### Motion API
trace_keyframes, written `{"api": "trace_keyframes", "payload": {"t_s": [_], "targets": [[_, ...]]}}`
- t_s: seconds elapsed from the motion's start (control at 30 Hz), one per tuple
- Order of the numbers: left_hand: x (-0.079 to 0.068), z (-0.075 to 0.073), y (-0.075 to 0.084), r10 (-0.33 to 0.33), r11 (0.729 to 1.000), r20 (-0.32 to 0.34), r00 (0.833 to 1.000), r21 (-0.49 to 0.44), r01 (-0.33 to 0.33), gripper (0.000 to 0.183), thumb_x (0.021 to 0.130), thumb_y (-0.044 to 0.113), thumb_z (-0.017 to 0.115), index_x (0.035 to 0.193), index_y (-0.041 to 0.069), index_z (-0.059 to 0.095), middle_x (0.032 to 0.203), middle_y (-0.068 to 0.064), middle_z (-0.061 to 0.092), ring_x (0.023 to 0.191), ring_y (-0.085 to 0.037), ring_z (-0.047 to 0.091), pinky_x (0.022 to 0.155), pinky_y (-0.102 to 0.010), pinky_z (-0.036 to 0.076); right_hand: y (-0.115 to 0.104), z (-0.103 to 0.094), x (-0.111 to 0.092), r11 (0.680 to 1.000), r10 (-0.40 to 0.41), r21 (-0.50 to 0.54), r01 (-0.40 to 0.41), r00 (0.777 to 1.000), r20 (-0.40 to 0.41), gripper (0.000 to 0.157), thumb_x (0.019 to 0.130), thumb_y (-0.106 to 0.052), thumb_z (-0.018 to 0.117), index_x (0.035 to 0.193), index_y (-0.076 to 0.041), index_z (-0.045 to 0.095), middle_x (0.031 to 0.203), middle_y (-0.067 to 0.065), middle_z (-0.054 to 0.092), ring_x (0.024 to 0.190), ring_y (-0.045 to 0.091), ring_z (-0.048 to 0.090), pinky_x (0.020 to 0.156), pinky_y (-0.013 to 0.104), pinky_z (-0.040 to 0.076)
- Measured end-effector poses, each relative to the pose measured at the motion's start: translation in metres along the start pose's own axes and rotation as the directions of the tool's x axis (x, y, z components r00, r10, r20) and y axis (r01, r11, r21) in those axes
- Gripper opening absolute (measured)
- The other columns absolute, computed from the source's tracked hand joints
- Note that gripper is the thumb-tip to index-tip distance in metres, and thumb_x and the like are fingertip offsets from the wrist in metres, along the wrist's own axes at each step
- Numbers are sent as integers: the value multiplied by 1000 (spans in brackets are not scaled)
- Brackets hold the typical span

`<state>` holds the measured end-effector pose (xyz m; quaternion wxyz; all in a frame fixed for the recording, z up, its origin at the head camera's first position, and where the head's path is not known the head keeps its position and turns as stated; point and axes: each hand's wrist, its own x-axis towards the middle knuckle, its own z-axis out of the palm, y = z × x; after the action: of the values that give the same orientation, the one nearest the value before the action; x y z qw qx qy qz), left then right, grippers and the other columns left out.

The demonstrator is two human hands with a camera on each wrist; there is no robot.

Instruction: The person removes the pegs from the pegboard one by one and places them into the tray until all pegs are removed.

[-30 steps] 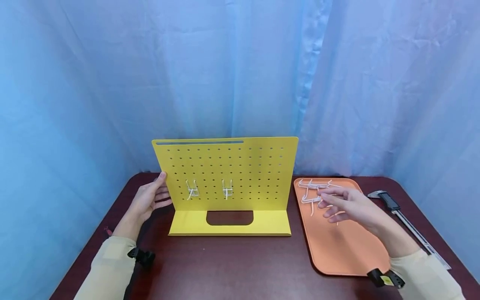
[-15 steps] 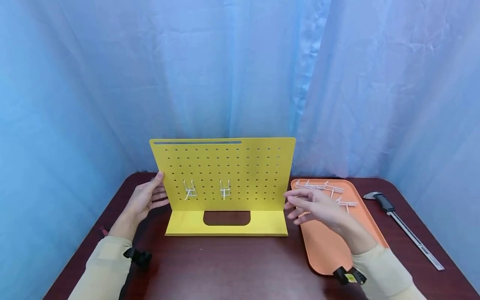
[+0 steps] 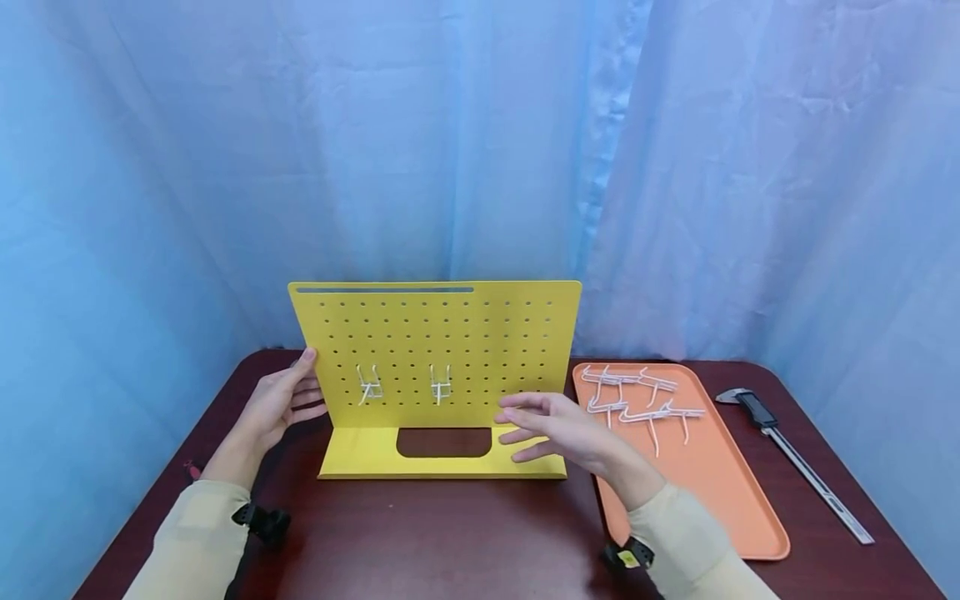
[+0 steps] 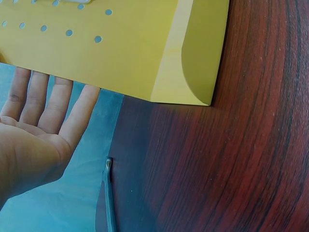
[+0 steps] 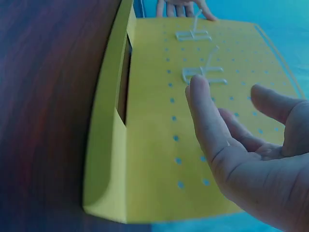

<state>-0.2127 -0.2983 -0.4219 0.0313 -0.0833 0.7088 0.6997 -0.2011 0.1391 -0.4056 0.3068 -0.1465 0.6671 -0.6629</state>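
Note:
A yellow pegboard (image 3: pixel 450 350) stands upright on its folded base, with two white wire hooks (image 3: pixel 440 387) fixed low on its left half and middle. At its left edge my left hand (image 3: pixel 277 404) holds on, thumb on the front face and fingers behind; the left wrist view shows those fingers (image 4: pixel 55 96) reaching past the edge. My right hand (image 3: pixel 558 429) hovers before the lower right of the board, fingers spread and nothing in them. In the right wrist view the right hand (image 5: pixel 251 159) points toward the nearer hook (image 5: pixel 203 75).
An orange tray (image 3: pixel 720 500) lies to the right, with several white wire hooks (image 3: pixel 645 408) near its far end. Beyond it rests a digital caliper (image 3: pixel 795 458). Blue curtains (image 3: pixel 450 150) hang behind the dark wooden table (image 3: pixel 420 542).
My right hand has moved left from over the hooks on the tray to the front of the pegboard, uncovering those hooks. My left hand keeps its hold on the board's edge.

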Motion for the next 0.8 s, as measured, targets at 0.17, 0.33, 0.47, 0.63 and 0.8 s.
{"api": "trace_keyframes", "payload": {"t_s": [0.17,0.33,0.47,0.63,0.8], "targets": [[1,0,-2,7,1000,-3,1000,16,-7,57,96,59,61,128,12,64,103,3,72,95,-14,72,83,-39,60,7,16,17,992,16,123,-22,999,52,70,104,-32,61,155,5,28,152,30,40,132,47,50,93,49,55],[1,0,-1,10,1000,-2,1000,16,-10,57,95,59,62,129,13,64,104,3,72,96,-14,72,84,-39,60,11,29,34,970,21,238,-37,997,68,71,104,-32,61,154,6,27,153,31,39,132,48,49,95,50,54],[0,0,0,7,1000,-1,1000,12,-7,54,96,58,62,126,14,65,103,3,73,95,-14,72,83,-39,60,13,41,47,952,24,302,-45,997,72,65,106,-30,58,153,5,30,151,32,41,130,47,52,96,49,54],[-1,0,0,3,1000,1,1000,8,-3,51,96,58,62,123,15,67,102,3,73,95,-14,73,84,-40,59,10,55,60,937,34,344,-57,997,73,53,107,-28,55,147,5,41,149,31,44,130,49,51,95,50,54],[0,0,0,12,1000,4,1000,3,-12,51,96,57,62,123,14,67,102,4,73,95,-14,73,83,-39,60,8,64,71,923,50,380,-66,997,52,44,108,-27,54,136,6,47,146,31,46,130,51,49,94,51,55]]}}
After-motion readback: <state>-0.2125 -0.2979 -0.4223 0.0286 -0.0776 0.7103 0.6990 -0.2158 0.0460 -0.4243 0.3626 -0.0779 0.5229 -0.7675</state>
